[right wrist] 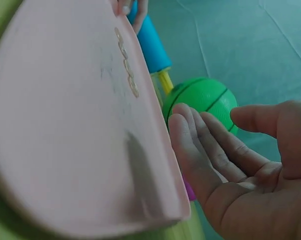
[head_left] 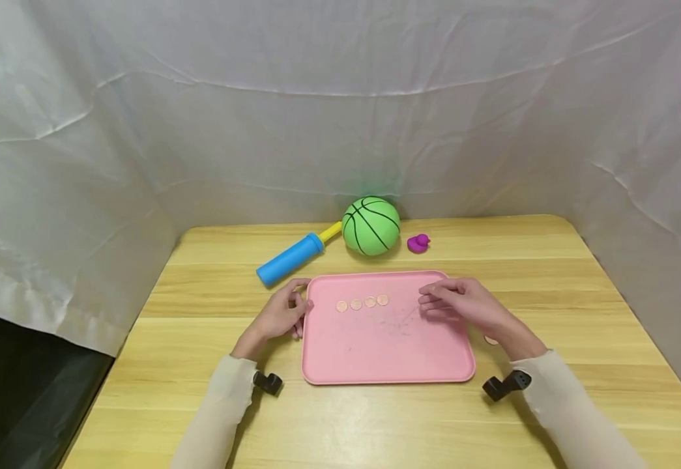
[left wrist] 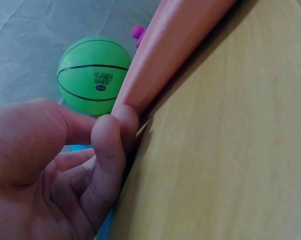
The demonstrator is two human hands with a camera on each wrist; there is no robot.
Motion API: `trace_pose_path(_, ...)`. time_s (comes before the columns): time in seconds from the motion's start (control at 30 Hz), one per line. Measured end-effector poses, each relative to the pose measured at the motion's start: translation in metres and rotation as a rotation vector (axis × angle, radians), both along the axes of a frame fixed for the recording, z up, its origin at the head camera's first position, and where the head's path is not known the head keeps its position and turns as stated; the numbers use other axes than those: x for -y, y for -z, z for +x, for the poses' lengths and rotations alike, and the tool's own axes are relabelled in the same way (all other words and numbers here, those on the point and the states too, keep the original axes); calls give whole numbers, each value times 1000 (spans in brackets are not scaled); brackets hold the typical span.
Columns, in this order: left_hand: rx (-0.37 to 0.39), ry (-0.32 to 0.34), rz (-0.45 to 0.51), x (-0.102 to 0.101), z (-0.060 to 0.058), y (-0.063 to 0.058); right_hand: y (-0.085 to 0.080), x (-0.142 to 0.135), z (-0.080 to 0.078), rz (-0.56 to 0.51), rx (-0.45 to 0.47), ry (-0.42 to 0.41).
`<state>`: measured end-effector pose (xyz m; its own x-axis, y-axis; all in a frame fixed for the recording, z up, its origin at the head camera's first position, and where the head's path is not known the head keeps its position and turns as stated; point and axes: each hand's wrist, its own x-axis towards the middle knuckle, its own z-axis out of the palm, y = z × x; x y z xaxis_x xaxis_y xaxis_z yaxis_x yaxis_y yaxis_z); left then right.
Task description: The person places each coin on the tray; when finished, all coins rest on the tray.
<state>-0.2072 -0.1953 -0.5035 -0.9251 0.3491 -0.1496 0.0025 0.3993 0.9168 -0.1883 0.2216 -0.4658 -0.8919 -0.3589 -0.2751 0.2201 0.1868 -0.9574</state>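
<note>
A pink tray (head_left: 387,355) lies on the wooden table, with several copper coins (head_left: 356,304) in a short row on its upper left part. My left hand (head_left: 278,316) pinches the tray's left rim, thumb over the edge; the left wrist view shows thumb and finger meeting at the pink rim (left wrist: 155,65). Over the tray's right side hovers my right hand (head_left: 460,303), fingers loosely extended. In the right wrist view, this hand (right wrist: 230,160) has its thumb apart from the fingers and nothing between them. Another coin (head_left: 491,340) lies right of the tray, partly hidden by the right wrist.
Behind the tray sit a green ball (head_left: 371,226) with black lines, a blue pump (head_left: 290,259) with a yellow end, and a small purple rubber duck (head_left: 418,243). A pale cloth (head_left: 340,143) hangs along the table's back and sides.
</note>
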Motion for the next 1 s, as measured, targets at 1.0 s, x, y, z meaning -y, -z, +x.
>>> trace_pose_path(1.0, 11, 2, -1, 2, -1, 2, 8, -96, 23, 51, -103, 53)
